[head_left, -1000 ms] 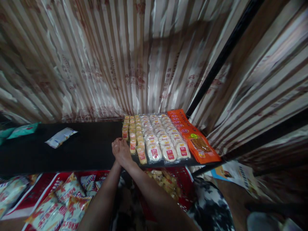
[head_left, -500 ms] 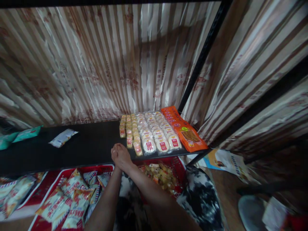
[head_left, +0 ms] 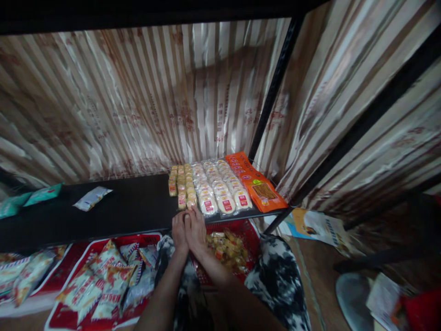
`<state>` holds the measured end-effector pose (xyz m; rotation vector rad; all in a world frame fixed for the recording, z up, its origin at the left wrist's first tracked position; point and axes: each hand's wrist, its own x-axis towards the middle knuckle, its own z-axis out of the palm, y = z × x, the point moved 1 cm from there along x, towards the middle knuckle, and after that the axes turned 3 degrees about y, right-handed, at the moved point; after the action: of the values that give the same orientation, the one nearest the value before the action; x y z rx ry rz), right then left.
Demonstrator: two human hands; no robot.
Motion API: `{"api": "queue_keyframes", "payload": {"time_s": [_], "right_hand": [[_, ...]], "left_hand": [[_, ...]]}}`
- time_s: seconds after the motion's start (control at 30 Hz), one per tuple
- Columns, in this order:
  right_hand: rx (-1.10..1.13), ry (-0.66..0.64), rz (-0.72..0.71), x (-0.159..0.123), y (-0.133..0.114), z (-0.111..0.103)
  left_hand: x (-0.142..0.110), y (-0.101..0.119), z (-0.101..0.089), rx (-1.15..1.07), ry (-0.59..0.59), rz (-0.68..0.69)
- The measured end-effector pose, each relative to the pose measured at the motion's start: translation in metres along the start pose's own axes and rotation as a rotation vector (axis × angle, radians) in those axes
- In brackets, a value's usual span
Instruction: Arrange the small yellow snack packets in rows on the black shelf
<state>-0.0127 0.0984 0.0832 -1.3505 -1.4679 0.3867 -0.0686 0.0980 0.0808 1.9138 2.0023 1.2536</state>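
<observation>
Head view has my left hand (head_left: 179, 233) and right hand (head_left: 196, 231) together, grip unclear, at the black shelf (head_left: 131, 207) front, yellow packets (head_left: 181, 182) just ahead in rows running away, nearer my right.

- Yellow wrapped snacks (head_left: 181, 184): three columns; pieces too crowded to count.
- Round white wrapped snacks (head_left: 217, 187): three columns; individual total indeterminable.
- Orange packet (head_left: 257, 183): one.
- Teal packets (head_left: 44, 194): two visible.
- Pale packet (head_left: 92, 198), lying alone: one.
- Red baskets (head_left: 254, 235): three visible.
</observation>
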Motion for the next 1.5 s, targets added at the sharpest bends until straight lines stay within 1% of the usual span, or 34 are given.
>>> {"api": "queue_keyframes", "payload": {"time_s": [0.07, 0.17, 0.33, 0.47, 0.63, 0.87, 1.0, 1.13, 1.23, 1.37, 1.5], "right_hand": [[-0.008, 0.025, 0.01, 0.002, 0.006, -0.015], [-0.038, 0.035, 0.018, 0.003, 0.011, -0.025], [-0.08, -0.016, 0.028, 0.006, 0.013, -0.026], [-0.087, -0.049, 0.054, 0.008, 0.013, -0.027], [-0.086, -0.05, 0.06, 0.007, 0.016, -0.027], [-0.089, -0.043, 0.052, 0.005, 0.026, -0.024], [-0.062, -0.053, 0.052, 0.005, 0.027, -0.024], [-0.053, -0.062, 0.059, 0.003, 0.021, -0.029], [-0.053, -0.069, 0.078, 0.0, 0.019, -0.034], [-0.051, -0.063, 0.106, -0.006, 0.021, -0.041], [-0.012, -0.021, 0.117, -0.015, 0.026, -0.05]], "left_hand": [[-0.004, 0.005, 0.003, -0.027, -0.022, -0.025], [-0.007, 0.008, 0.005, -0.034, -0.038, -0.044], [-0.003, 0.006, 0.01, -0.03, -0.07, -0.043], [0.0, 0.003, 0.014, -0.042, -0.067, -0.05], [0.003, 0.0, 0.017, -0.041, -0.055, -0.025], [0.005, 0.0, 0.019, -0.038, -0.056, -0.057], [0.004, -0.002, 0.02, -0.032, -0.04, -0.061], [0.002, -0.003, 0.02, -0.037, 0.0, -0.035], [0.0, -0.001, 0.018, -0.043, 0.019, -0.044], [-0.003, 0.0, 0.017, -0.03, 0.041, -0.055], [-0.009, 0.001, 0.016, 0.007, 0.074, -0.045]]}}
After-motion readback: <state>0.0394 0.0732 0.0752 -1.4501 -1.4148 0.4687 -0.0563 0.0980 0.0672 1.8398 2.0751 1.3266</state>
